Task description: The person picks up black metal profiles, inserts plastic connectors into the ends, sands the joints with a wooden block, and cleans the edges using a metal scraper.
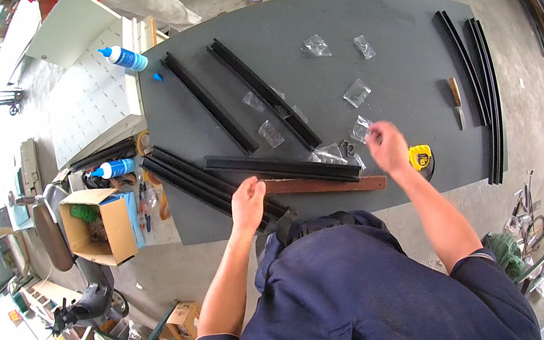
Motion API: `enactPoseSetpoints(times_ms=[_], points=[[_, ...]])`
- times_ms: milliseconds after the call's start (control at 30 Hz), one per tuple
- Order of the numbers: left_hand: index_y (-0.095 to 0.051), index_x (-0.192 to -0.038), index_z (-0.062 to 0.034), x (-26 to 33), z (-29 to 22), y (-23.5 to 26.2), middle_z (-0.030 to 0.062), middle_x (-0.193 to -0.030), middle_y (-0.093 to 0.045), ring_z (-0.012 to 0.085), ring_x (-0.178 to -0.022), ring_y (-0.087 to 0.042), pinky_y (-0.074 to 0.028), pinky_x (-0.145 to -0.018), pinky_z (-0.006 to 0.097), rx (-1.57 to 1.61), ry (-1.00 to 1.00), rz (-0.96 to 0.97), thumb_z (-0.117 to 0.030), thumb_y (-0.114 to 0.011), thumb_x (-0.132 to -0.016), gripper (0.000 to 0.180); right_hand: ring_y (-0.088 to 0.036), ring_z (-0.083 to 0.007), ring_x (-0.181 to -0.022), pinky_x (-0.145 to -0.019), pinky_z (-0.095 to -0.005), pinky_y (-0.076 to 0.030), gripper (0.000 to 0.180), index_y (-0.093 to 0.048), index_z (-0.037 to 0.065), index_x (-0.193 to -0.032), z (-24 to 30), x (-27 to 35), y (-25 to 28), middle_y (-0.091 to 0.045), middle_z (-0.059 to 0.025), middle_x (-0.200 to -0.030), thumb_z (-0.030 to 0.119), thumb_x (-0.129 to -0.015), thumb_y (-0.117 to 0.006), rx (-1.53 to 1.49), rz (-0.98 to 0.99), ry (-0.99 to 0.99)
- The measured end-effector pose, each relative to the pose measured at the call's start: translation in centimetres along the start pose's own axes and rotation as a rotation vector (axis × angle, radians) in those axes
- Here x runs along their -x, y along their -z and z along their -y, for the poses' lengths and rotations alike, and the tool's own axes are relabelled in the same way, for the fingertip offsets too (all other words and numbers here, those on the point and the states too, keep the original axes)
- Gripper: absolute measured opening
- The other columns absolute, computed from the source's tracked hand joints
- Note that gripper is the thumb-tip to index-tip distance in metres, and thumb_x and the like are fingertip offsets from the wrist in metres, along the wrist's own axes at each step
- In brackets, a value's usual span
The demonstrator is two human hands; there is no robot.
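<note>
My left hand is closed beside a black metal channel and a reddish-brown bar at the table's near edge. Whatever its curled fingers hold, if anything, is hidden. Further right, my right hand pinches the edge of a small clear plastic bag; its contents are too small to make out. Between my hands, another clear bag and a small dark part lie against the channel. A yellow tape measure sits just right of my right wrist.
More black channels lie on the grey table, at left and along its right edge. A wooden-handled knife, scattered clear bags and a blue-and-white bottle are there. An open cardboard box stands left. Another person's legs show beyond.
</note>
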State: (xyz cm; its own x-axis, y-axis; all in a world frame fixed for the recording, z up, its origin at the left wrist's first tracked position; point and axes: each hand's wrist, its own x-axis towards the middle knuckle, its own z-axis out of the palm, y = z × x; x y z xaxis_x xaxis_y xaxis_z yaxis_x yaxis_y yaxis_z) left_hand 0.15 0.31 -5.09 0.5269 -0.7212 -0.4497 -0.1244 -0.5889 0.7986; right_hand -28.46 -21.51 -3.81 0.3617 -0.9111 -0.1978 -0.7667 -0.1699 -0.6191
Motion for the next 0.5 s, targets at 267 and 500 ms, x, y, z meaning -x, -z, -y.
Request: enactPoseSetpoints(times_ms=[267,500], points=[[-0.059,-0.112,-0.0018,3.7,-6.4,-2.2,0.0147,-0.102,-0.06,0.0312,-0.1,-0.056,-0.046,-0.087,0.038,-0.42,-0.49,0.023,-0.016,-0.068,-0.077,0.039,-0.06,-0.0277,-0.083,-0.071,-0.0372,-0.05,0.01,-0.063,0.007,-0.083,1.6,5.0,-2.9,-0.058,-0.0069,-0.087,0.011,-0.075,-0.067,0.118,0.038,0.396],[-0.053,-0.121,-0.0085,2.6,-12.4,-5.1,0.0112,-0.113,-0.056,0.0283,-0.116,-0.049,-0.036,-0.1,0.042,-0.945,-0.942,0.427,-0.019,-0.073,-0.069,0.056,-0.061,-0.0273,-0.068,-0.061,-0.0335,-0.05,0.009,-0.066,0.006,-0.078,7.6,8.5,2.7,-0.061,-0.0093,-0.075,0.011,-0.073,-0.072,-0.153,0.037,0.62]])
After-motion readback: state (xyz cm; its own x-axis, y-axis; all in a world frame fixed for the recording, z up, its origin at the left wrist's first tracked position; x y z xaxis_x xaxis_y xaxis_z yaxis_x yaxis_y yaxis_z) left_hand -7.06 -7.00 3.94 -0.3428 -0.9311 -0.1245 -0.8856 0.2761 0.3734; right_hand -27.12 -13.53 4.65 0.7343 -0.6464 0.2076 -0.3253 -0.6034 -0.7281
